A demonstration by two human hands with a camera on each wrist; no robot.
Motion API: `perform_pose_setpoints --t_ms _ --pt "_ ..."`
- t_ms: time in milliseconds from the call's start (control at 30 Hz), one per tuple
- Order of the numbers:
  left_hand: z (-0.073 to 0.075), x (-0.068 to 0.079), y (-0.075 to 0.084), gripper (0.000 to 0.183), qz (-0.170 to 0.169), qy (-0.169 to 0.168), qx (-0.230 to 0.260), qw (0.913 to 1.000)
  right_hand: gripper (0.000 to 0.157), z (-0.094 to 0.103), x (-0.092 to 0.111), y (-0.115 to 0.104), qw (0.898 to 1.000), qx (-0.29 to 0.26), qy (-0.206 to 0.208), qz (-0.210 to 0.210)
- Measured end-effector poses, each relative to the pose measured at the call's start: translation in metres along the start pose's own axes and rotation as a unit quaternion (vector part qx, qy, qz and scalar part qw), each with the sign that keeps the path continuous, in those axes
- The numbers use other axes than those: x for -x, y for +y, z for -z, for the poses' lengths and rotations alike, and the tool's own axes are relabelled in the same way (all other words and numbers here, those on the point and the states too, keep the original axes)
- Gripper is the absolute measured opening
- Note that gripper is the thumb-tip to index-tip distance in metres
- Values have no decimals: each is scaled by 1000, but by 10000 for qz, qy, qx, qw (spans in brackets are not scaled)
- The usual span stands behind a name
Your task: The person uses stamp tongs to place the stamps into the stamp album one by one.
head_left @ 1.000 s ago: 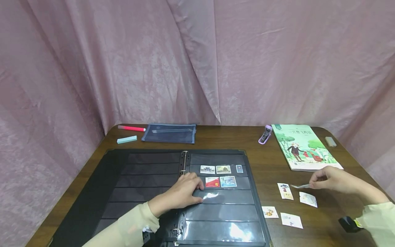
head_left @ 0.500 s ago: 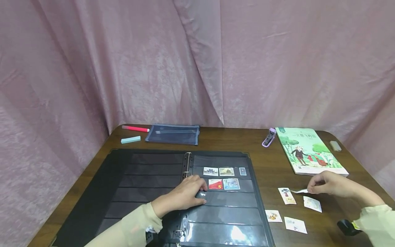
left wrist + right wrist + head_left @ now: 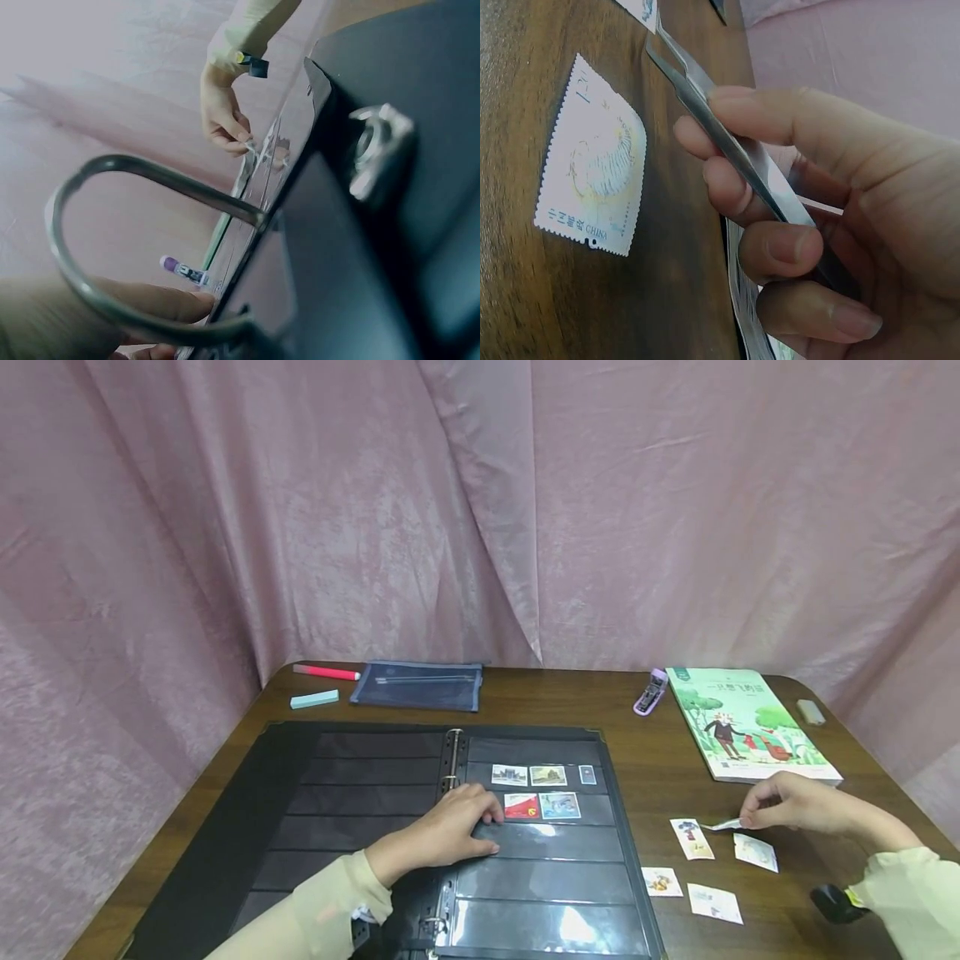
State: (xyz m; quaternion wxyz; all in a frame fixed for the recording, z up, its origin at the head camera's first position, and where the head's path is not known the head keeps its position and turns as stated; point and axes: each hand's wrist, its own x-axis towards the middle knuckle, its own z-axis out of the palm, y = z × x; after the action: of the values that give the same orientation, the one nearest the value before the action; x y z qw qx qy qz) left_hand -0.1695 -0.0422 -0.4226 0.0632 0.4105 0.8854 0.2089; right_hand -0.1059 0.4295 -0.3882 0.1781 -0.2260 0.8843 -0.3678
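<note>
My right hand [image 3: 795, 806] holds a pair of metal tweezers [image 3: 769, 184], pinched between thumb and fingers. The tweezers' tips are right at the corner of a stamp with a small figure on it [image 3: 692, 839]. Just below them on the table lies a pale stamp [image 3: 592, 165] with a perforated edge. My left hand [image 3: 450, 827] rests on an open black stamp album [image 3: 540, 881], next to its ring binding, with relaxed fingers over the right page. Several stamps sit in the upper strips of that page, among them a red one [image 3: 522, 807].
Two more loose stamps, one with an orange picture [image 3: 662, 882] and a pale one [image 3: 715, 904], lie beside the album. A green book [image 3: 750, 727], an eraser [image 3: 811, 712], a purple clip-like item [image 3: 650, 692], a blue mesh pouch [image 3: 416, 693] and a red pen [image 3: 326, 672] line the back.
My right hand has shifted slightly left with the tweezers, bringing the tips to the figure stamp, which has moved a little left. The left hand stays on the album; the head view shifts slightly.
</note>
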Motion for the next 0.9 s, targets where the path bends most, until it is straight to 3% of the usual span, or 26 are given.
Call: perform_pose_setpoints --t_ms 200,400,900 --pt "1 0 0 25 1 -7 131 9999 12 -1 -3 3 9987 -393 -209 258" --pt "2 0 0 25 29 -6 166 9999 12 -1 -5 0 9965 -676 -471 169" --pt "0 -2 -2 25 16 -25 248 9997 12 -7 -13 8 9958 -428 -370 724"
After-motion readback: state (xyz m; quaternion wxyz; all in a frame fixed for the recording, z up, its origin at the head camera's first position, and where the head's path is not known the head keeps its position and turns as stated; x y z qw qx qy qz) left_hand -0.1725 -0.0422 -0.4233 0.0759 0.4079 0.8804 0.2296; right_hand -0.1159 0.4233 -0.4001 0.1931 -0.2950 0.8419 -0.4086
